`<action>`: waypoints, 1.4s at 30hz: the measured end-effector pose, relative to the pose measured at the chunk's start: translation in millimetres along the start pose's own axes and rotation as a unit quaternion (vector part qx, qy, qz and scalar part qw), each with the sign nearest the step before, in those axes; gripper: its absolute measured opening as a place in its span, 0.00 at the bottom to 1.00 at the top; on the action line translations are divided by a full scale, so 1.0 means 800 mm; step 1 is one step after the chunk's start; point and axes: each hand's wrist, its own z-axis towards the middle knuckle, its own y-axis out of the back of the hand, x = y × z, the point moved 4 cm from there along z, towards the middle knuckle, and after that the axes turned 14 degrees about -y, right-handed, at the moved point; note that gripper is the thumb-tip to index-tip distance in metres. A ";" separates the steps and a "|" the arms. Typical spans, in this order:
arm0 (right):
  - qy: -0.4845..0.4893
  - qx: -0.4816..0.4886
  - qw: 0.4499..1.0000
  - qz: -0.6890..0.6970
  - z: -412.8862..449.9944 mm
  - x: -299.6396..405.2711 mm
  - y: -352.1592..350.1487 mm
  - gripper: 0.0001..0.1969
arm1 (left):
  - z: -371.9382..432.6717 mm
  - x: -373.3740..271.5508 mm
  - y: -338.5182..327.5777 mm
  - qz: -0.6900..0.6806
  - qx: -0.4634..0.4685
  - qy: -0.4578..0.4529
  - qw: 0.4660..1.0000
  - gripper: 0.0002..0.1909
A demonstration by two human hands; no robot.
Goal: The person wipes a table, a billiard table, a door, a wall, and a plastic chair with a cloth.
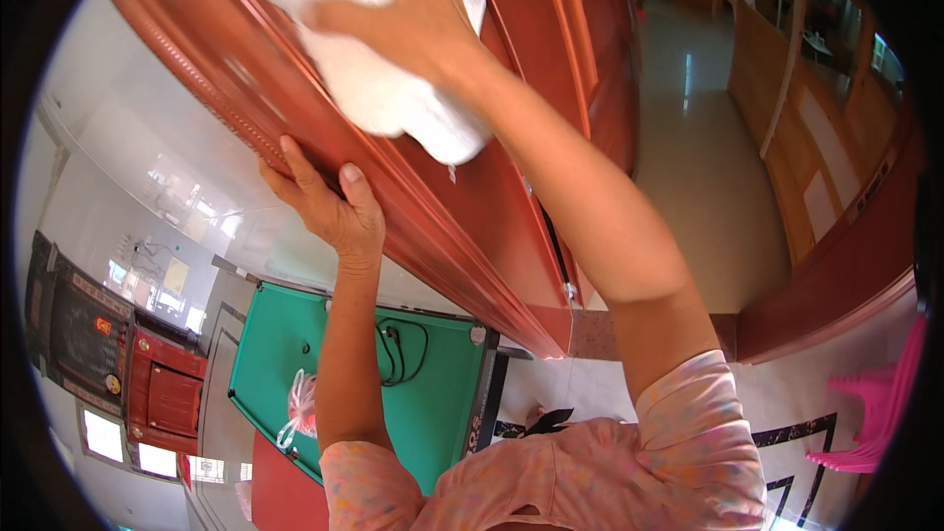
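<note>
A white cloth (369, 88), blurred in places, lies bunched against a red-brown wooden door frame (457, 236) at the top of the view. My right hand (413, 22) is spread over the cloth and holds it to the wood, thumb pointing left. Lower down and to the left, my left hand (332, 214) rests on the moulded outer edge of the frame. Its fingers are apart and its thumb touches the moulding; there is nothing else in it. A small tag or strip hangs from the cloth's lower corner.
A green pool table (435, 398) stands below, bearing a coiled black cable (398, 354) and a clear plastic bag (299, 405). Pink plastic chairs (870, 398) are stacked at the right. Beyond the doorway stretches a tiled floor (686, 162) beside a wooden partition (811, 125).
</note>
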 end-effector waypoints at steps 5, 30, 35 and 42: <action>-0.187 -0.023 0.979 -0.082 -0.137 -0.230 0.041 0.46 | 0.001 0.000 0.001 -0.007 -0.004 0.028 1.000 0.31; 0.246 -0.134 0.941 -0.189 -0.075 0.104 -0.074 0.28 | -0.056 0.060 -0.005 -0.190 -0.039 0.166 0.967 0.26; 0.340 -0.193 0.866 -0.311 -0.099 0.061 -0.113 0.11 | -0.064 0.073 0.012 -0.384 -0.146 0.321 0.853 0.18; 0.251 0.058 0.822 -0.509 -0.305 -0.159 -0.062 0.12 | -0.053 0.083 0.049 -0.607 -0.094 0.285 0.736 0.29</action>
